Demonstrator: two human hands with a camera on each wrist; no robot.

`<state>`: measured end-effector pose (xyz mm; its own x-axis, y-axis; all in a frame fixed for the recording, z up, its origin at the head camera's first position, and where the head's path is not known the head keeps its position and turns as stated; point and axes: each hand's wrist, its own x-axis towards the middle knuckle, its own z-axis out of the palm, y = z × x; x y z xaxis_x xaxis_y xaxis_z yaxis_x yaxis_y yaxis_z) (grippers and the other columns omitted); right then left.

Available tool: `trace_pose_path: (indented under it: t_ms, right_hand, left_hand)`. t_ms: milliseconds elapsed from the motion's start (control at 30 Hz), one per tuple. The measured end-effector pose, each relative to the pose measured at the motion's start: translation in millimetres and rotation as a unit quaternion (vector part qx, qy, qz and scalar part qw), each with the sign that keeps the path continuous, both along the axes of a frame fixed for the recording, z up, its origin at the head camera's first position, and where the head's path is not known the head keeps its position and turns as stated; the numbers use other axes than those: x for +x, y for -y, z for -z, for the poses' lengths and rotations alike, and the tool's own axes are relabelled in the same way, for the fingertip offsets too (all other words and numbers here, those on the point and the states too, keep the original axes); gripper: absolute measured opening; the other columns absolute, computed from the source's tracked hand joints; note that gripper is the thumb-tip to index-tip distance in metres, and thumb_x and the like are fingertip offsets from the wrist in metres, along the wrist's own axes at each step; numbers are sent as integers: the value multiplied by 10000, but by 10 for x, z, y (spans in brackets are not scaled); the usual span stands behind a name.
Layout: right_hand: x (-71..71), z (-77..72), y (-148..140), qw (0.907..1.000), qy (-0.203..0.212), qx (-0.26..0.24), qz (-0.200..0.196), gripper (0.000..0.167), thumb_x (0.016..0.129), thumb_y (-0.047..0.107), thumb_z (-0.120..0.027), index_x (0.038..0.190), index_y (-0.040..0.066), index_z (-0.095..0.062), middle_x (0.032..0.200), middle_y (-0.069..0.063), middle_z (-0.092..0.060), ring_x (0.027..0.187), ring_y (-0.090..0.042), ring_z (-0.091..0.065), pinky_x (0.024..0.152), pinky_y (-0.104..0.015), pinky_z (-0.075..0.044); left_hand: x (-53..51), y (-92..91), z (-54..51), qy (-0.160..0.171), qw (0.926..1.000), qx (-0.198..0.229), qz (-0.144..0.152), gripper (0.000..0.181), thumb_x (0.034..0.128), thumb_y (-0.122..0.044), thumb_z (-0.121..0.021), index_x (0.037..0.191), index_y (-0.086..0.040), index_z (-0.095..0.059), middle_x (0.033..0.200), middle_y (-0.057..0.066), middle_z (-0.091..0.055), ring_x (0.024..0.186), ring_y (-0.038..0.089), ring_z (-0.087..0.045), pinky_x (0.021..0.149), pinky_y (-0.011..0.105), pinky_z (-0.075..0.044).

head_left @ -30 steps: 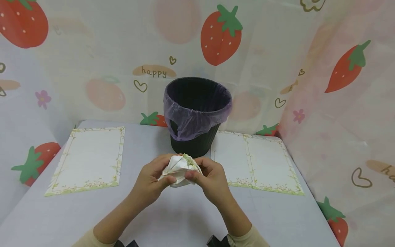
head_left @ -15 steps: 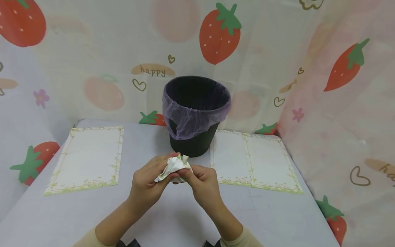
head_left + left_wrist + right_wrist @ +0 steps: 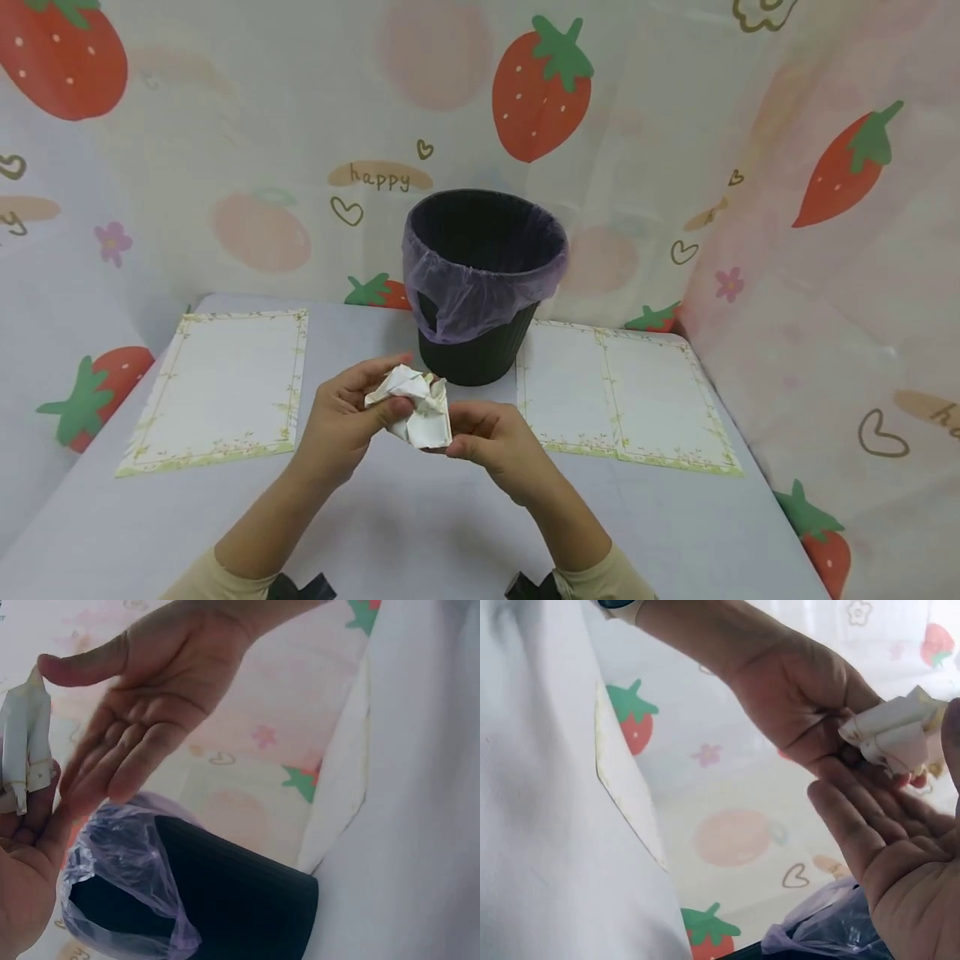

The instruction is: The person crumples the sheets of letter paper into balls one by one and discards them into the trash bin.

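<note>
Head view: A crumpled wad [image 3: 431, 418] of paper is held above the surface [image 3: 420, 525] in the left hand [image 3: 337, 417]. It is pinched there, the thumb being laid over its near face and the fingers set behind. Its long axis is judged to run from 10 to 4 o'clock. The right hand [image 3: 502, 450] is found at about 4 o'clock from the wad, its thumb tip at the lower corner. The bin [image 3: 465, 362], lined with a purple bag [image 3: 468, 308], is stood beyond, toward 1 o'clock. One sheet [image 3: 225, 383] is laid at 9 o'clock; two more sheets [image 3: 663, 396] are laid side by side toward 3 o'clock.

Left wrist view: The wad is seen near 9 o'clock at the frame edge, roughly upright. The right hand's fingers are extended and held apart from the wad; only its thumb appears to touch the upper tip. The bin is seen between 4 and 5 o'clock from the wad.

Right wrist view: The wad is confirmed within the left hand, which is judged the nearer to it. The right palm is turned toward it, from about 5 o'clock; firm thumb contact cannot be confirmed.
</note>
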<state>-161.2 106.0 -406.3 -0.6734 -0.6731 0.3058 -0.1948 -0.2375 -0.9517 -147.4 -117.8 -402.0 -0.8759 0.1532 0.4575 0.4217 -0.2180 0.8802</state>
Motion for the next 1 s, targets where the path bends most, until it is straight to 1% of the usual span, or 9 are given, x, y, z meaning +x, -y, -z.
trace_pose_path:
  t_ms: [133, 233, 300, 367, 433, 567, 700, 867, 1000]
  right_hand:
    - [15, 14, 5, 9979, 519, -62, 384, 902, 773, 366, -856, 1313, -254, -486, 1113, 7, -717, 949, -75, -701, 806, -193, -586]
    - [44, 17, 21, 9968, 556, -144, 558, 891, 759, 370, -872, 1262, -267, -505, 1048, 31, -723, 899, -64, -697, 782, -191, -588]
    - [61, 19, 37, 9959, 463, -188, 760, 867, 765, 378, -871, 1257, -249, -529, 1041, 30, -725, 894, -68, -688, 786, -201, -590]
    - [72, 16, 56, 9939, 351, -229, 1018, 829, 775, 383, -864, 1256, -219, -559, 1048, 23, -729, 906, -84, -686, 801, -214, -589]
    - [83, 12, 68, 9914, 249, -254, 1261, 793, 789, 391, -855, 1259, -186, -585, 1057, 15, -730, 917, -100, -681, 814, -225, -588]
    - [90, 7, 81, 9894, 250, -353, 1389, 756, 823, 398, -840, 1250, -176, -595, 1059, -9, -730, 935, -124, -688, 817, -235, -588]
    - [102, -3, 91, 9907, 357, -393, 1252, 747, 847, 405, -821, 1254, -174, -581, 1068, -31, -734, 948, -142, -716, 830, -248, -595]
    - [106, 3, 113, 9900, 411, -300, 1313, 630, 913, 334, -783, 1268, -146, -584, 1091, -75, -726, 963, -148, -710, 844, -254, -592]
    - [113, 18, 126, 9846, 470, -114, 1677, 468, 975, 202, -722, 1260, -147, -597, 1060, -59, -731, 938, -121, -704, 839, -263, -601]
  left_hand:
    - [38, -89, 48, -296, 9993, -243, -5, 485, 919, 44, -705, 1390, -42, -630, 1291, 81, -707, 1179, 206, -661, 902, 284, -594]
    - [30, -135, 103, -938, 9938, -592, -117, 473, 983, -30, -651, 1449, -39, -571, 1377, 120, -661, 1316, 255, -599, 1010, 294, -542]
    - [6, -144, 134, -1442, 9852, -884, -261, 507, 1024, -223, -618, 1488, -41, -524, 1422, 127, -628, 1343, 247, -580, 1042, 282, -517]
    - [-29, -142, 159, -1879, 9756, -1091, -316, 710, 966, -439, -636, 1522, -30, -471, 1451, 148, -597, 1357, 242, -567, 1066, 277, -494]
    - [-50, -143, 176, -2076, 9714, -1127, -220, 895, 864, -520, -702, 1550, -20, -416, 1477, 176, -562, 1381, 240, -542, 1087, 279, -474]
    - [-57, -163, 204, -2101, 9720, -1048, -126, 1057, 688, -229, -919, 1561, 5, -373, 1476, 223, -546, 1394, 237, -529, 1076, 297, -481]
    - [-40, -193, 238, -2188, 9675, -1179, -469, 1067, 608, 71, -927, 1539, 20, -408, 1431, 228, -585, 1364, 208, -559, 1059, 292, -492]
    - [-19, -242, 297, -2433, 9551, -1379, -978, 913, 693, -29, -913, 1494, 26, -480, 1384, 199, -631, 1314, 181, -601, 1046, 256, -500]
    - [-15, -316, 348, -2711, 9426, -1434, -1325, 726, 817, -185, -851, 1441, 33, -550, 1341, 177, -671, 1165, 160, -681, 932, 164, -537]
